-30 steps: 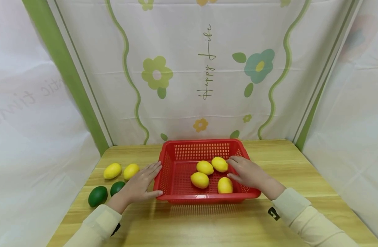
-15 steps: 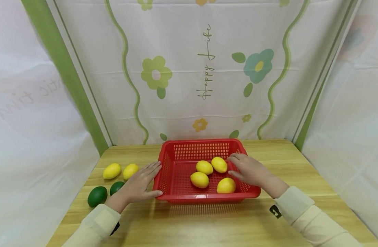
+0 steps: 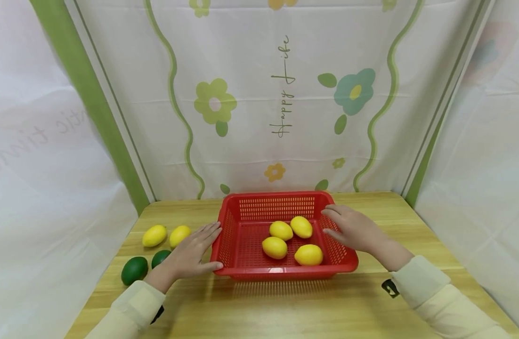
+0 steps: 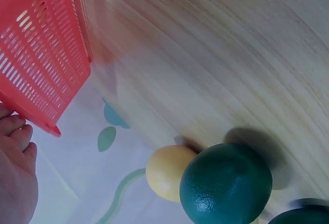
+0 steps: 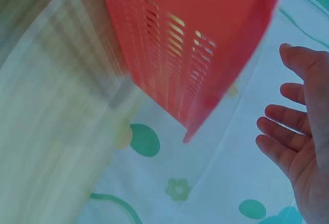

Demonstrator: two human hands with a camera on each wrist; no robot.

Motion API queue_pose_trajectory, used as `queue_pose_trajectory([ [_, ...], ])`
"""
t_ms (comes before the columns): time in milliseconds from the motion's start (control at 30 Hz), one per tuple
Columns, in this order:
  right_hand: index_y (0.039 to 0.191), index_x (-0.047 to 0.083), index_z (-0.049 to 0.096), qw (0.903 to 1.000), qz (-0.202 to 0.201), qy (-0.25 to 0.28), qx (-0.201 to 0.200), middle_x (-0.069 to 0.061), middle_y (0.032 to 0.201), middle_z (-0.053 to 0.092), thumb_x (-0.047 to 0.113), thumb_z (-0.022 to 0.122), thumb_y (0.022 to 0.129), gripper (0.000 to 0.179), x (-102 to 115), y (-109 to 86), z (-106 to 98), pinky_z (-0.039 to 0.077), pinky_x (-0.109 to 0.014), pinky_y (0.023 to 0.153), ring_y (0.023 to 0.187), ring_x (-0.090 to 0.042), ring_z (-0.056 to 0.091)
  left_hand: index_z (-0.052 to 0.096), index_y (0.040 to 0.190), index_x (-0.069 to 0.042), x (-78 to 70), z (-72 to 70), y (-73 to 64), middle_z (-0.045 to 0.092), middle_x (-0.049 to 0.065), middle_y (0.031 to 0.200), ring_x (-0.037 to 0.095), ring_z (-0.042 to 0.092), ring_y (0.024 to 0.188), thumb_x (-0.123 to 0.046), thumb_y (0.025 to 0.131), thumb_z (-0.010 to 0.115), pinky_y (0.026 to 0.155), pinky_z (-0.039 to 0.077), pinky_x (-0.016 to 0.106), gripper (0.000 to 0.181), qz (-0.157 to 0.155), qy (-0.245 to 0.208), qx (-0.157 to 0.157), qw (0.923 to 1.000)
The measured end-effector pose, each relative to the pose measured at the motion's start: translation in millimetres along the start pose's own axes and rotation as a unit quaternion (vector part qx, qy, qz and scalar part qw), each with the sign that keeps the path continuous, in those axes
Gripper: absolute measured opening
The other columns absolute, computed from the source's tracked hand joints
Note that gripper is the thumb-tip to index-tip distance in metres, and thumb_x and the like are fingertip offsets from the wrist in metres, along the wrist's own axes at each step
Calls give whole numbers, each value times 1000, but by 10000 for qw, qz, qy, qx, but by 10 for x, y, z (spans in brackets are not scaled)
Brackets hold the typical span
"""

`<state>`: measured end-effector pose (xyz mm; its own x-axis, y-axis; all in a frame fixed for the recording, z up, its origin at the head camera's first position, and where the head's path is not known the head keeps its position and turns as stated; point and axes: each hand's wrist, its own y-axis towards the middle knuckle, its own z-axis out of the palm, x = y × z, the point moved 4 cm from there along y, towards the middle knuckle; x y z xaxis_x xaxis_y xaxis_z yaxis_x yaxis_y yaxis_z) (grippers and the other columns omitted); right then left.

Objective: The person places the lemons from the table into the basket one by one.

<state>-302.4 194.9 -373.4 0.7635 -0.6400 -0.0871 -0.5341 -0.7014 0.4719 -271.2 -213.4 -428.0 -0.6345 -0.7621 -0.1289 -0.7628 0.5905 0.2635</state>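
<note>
A red slatted plastic basket (image 3: 247, 254) stands in the middle of the table with several yellow lemons inside. The nearest of these lemons (image 3: 308, 255) lies by the front wall. My left hand (image 3: 190, 252) rests on the basket's left rim, fingers extended along it and thumb at the front corner. Its fingertips (image 4: 11, 124) show at the rim in the left wrist view. Above the basket's right side, my right hand (image 3: 352, 229) is held with relaxed, spread fingers and nothing in them. In the right wrist view, a gap separates my right hand (image 5: 303, 126) from the basket wall.
Left of the basket on the wooden table (image 3: 276, 310) lie two lemons (image 3: 154, 235) and two dark green oval fruits (image 3: 134, 270), one partly behind my left forearm. A white flower-print curtain (image 3: 251, 141) closes off the back, and white sheets hang at both sides.
My right hand has drawn away from the lemons, rightward and slightly up. The nearest lemon has turned from upright to lying sideways. My left hand stays on the rim.
</note>
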Motion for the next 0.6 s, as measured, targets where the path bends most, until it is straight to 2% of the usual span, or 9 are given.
queue_pose_trajectory([
  [167, 116, -6, 62, 9996, -71, 0, -272, -19, 110, 64, 16, 85, 73, 54, -47, -64, -104, 56, -46, 78, 96, -34, 64, 39, 147, -1, 9, -8, -6, 33, 13, 154, 30, 30, 141, -55, 85, 65, 111, 29, 50, 86, -18, 1, -23, 10000],
  [267, 116, -4, 62, 9989, -181, 31, -443, -19, 110, 64, 21, 82, 78, 50, -72, -108, -147, 57, -47, 76, 94, -34, 65, 41, 146, 0, 6, -19, -15, 35, 14, 153, 32, 31, 140, -52, 84, 67, 110, 31, 51, 85, 36, 40, -136, 9999],
  [367, 116, -3, 62, 9978, -308, 28, -589, -19, 110, 64, 39, 65, 93, 48, -85, -151, -174, 57, -48, 76, 95, -34, 65, 42, 145, 1, -2, -33, -27, 37, 15, 152, 32, 33, 139, -51, 84, 68, 109, 32, 52, 85, 109, 135, -237, 9996],
  [433, 116, -2, 62, 9975, -319, 29, -623, -19, 112, 64, 48, 51, 97, 55, -97, -183, -178, 56, -49, 77, 97, -34, 64, 42, 145, 2, -7, -46, -37, 37, 16, 151, 33, 34, 139, -51, 84, 67, 109, 32, 52, 85, 153, 191, -281, 9993],
  [467, 116, -2, 62, 9976, -302, 44, -628, -19, 113, 64, 49, 50, 98, 56, -100, -196, -180, 56, -49, 77, 98, -34, 64, 41, 145, 2, -9, -53, -41, 37, 16, 151, 33, 34, 139, -51, 84, 67, 109, 31, 52, 85, 157, 204, -288, 9993],
  [600, 118, -1, 62, 9986, -137, 70, -507, -17, 117, 63, 47, 58, 95, 54, -109, -257, -175, 55, -50, 81, 103, -34, 63, 40, 146, 2, -13, -80, -59, 37, 15, 151, 34, 34, 139, -52, 85, 66, 111, 29, 50, 85, 158, 273, -308, 9990],
])
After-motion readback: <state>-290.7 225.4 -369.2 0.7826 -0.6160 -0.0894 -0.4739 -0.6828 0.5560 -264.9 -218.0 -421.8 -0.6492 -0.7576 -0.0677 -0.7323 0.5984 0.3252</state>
